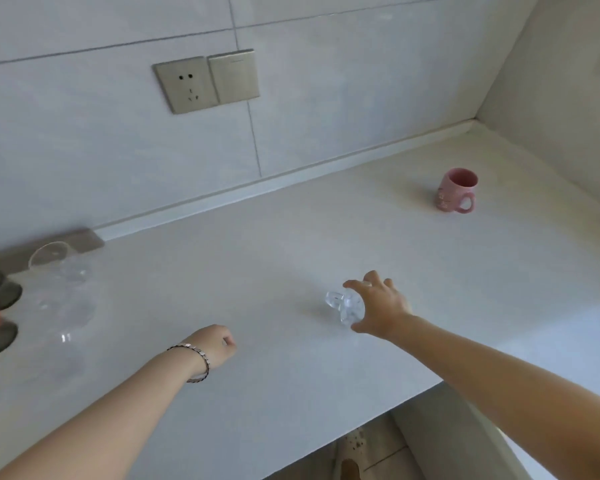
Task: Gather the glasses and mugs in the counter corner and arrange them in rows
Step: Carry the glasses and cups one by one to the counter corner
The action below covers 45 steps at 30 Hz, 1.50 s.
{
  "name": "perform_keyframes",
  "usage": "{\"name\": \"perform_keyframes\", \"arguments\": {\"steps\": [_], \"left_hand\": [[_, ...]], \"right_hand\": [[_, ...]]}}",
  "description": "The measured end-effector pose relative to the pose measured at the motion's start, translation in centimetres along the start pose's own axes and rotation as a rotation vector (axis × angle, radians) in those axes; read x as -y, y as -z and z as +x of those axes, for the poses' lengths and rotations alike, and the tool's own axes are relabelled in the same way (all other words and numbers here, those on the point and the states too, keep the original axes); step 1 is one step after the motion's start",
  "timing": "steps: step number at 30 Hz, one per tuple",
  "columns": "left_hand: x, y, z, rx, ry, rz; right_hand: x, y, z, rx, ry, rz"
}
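My right hand is wrapped around a small clear glass mug in the middle of the white counter; the mug's handle points left. A pink mug stands upright near the back right corner, handle toward me. At the left edge, a large clear glass stands near the wall with more clear glassware in front of it, hard to make out. Dark grey glasses and something orange sit at the far left. My left hand, with a bracelet on the wrist, rests as a closed fist on the counter.
A wall socket and switch plate are mounted on the tiled wall behind the counter. A metal plate lies at the wall's base on the left. The counter's front edge runs diagonally at the lower right, with floor below.
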<state>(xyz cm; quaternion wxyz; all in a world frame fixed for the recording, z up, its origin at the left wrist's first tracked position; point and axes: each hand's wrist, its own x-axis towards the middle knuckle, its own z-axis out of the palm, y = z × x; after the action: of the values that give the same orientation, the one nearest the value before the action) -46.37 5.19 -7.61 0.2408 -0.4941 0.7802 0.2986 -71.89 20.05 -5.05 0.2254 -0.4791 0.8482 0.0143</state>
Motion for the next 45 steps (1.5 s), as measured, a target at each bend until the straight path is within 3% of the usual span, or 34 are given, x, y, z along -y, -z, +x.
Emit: {"name": "perform_keyframes", "arguments": {"steps": [11,21,32,39,45], "left_hand": [[31.1,-1.4,-13.5,-0.084,0.199,-0.191],[44.0,-2.9,-19.0,-0.139,0.303,-0.483],[48.1,-4.5,-18.5,-0.123,0.337,-0.641],[48.4,-4.5,-17.2,-0.09,0.301,-0.571],[47.2,-4.0,-15.9,-0.076,0.272,-0.49]], "right_hand": [[31.0,-10.0,-9.1,0.137,0.283,-0.116],[49.9,-17.5,-11.4,0.134,0.476,-0.175],[56.4,-20.6,-10.3,0.101,0.446,-0.018],[56.8,-20.8,-10.6,0.186,0.347,0.168],[55.0,-20.3,-10.6,0.279,0.348,0.108]]}}
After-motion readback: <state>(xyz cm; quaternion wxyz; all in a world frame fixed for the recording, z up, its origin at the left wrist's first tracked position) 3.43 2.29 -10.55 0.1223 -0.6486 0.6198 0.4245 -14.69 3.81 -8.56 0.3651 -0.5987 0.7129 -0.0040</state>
